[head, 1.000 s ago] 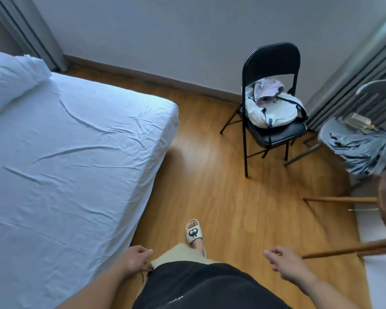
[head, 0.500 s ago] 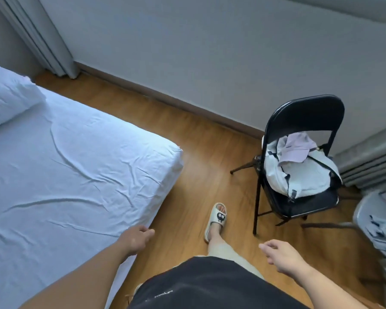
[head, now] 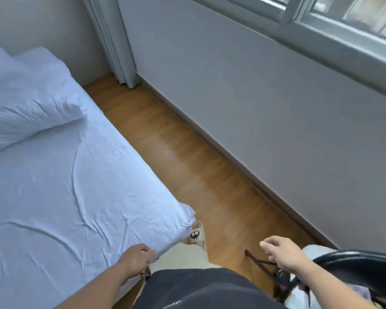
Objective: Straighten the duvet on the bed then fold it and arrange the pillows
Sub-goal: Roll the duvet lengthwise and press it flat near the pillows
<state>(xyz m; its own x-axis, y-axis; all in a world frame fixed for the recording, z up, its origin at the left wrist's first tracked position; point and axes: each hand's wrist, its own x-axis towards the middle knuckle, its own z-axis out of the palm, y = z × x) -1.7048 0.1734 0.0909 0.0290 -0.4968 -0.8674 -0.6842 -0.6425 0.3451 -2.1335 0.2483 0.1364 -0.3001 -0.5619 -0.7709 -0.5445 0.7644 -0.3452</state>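
Left hand (head: 135, 257): hanging loosely curled, empty, beside bed (head: 76, 186).
Right hand (head: 281, 253): hanging loosely curled, empty.
Pillow (head: 31, 108): lying at 10 o'clock; gripping 2 corners likely working best.

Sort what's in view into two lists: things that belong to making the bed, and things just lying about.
For the job:
bed
pillow
left hand and right hand, both holding nothing

Just lying about:
black folding chair
white bag on the chair
curtain
window
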